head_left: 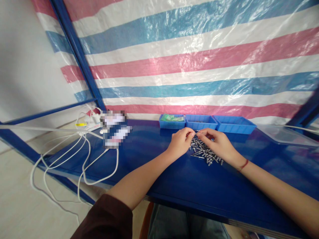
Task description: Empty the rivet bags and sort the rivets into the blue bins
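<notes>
A loose pile of silver pop rivets (205,153) lies on the blue tabletop (174,181). Above its far edge my two hands meet, fingertips almost touching. My left hand (181,139) is closed in a pinch, thumb against the bent fingers. My right hand (219,143) pinches too, thumb and forefinger pressed together, and covers part of the pile. Between the fingertips a small bit of shiny metal shows, which looks like one pop rivet (196,131); most of it is hidden by the fingers.
Behind my hands stand three blue bins: the left bin (172,124) holds green packaging, the middle bin (200,126) a few small metal pieces, the right bin (235,128) shows bare walls. A clear plastic lid (286,135) lies right. White cables (86,172) hang over the left edge.
</notes>
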A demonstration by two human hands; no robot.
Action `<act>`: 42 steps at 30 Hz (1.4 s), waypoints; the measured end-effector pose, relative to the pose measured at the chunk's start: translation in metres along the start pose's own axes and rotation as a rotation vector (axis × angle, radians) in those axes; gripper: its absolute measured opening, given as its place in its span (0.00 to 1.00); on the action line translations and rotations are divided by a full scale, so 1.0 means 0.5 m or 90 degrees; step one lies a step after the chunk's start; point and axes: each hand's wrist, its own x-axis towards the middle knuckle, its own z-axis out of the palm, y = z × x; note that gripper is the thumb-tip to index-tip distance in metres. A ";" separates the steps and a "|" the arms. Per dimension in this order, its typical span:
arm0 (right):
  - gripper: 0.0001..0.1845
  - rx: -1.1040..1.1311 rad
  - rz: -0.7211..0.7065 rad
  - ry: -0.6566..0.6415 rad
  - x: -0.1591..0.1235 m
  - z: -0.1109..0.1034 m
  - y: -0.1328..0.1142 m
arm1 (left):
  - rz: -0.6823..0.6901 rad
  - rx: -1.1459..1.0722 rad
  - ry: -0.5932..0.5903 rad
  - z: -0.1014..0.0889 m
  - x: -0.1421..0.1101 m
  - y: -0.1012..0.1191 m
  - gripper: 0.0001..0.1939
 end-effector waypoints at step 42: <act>0.12 0.161 -0.013 0.081 -0.002 -0.006 -0.003 | 0.059 -0.159 0.032 0.011 0.003 0.005 0.07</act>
